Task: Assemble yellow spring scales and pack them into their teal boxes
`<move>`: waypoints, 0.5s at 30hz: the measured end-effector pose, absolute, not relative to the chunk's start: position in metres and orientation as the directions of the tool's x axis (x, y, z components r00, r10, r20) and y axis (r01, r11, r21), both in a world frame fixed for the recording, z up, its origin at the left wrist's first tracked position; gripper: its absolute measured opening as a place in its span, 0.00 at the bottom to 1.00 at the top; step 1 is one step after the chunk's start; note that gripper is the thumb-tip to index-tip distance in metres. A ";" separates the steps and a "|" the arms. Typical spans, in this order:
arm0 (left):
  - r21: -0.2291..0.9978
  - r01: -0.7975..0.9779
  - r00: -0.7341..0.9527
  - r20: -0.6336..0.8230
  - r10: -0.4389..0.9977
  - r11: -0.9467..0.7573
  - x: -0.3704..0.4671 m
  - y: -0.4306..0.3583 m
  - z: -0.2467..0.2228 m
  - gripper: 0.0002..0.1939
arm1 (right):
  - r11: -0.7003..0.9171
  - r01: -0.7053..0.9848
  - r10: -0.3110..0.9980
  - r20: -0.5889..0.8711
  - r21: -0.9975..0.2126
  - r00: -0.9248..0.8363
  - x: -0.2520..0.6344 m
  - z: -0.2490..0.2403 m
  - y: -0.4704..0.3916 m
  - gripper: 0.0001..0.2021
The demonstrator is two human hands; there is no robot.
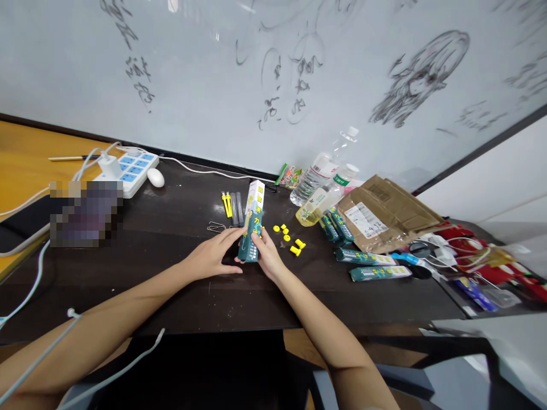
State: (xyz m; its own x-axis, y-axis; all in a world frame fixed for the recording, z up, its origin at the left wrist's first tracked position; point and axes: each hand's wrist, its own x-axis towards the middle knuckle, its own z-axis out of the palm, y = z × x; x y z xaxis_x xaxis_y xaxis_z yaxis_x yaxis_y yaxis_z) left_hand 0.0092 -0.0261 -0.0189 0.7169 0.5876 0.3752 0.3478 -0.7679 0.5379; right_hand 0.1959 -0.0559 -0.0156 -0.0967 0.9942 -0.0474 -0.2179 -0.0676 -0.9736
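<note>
A long narrow cardboard box (255, 213), white and yellow at its far end and dark green at the near end, is tilted above the dark table. My right hand (268, 254) grips its lower part, thumb on the printed face. On the other side my left hand (216, 252) is open, thumb stretched out and fingertips at the box's left edge; whether they touch it I cannot tell. Just beyond lie yellow sticks (227, 204), clear grey tubes (236, 208) and bent metal wire pieces (216, 226). Several small yellow plastic parts (286, 237) are scattered to the right.
Similar boxes (380, 273) lie at the right beside a brown cardboard parcel (374, 210). Two bottles (318, 206) lean against the whiteboard (192, 85). A power strip (139, 171), a white mouse (156, 177) and cables are at the left. White cords (123, 376) hang in front of my left forearm.
</note>
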 end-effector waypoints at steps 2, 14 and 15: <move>0.507 0.373 0.705 0.389 0.593 -0.777 0.009 -0.026 -0.019 0.46 | -0.057 -0.225 0.994 -0.035 -0.973 -0.103 0.194 -0.017 -0.057 0.25; 0.560 0.380 0.671 0.381 0.636 -0.736 0.014 -0.035 -0.026 0.48 | 0.064 -0.183 0.983 0.093 -0.981 -0.156 0.192 -0.026 -0.054 0.29; 0.565 0.387 0.662 0.381 0.646 -0.729 0.015 -0.036 -0.027 0.49 | 0.081 -0.177 0.982 0.109 -0.981 -0.155 0.192 -0.026 -0.053 0.29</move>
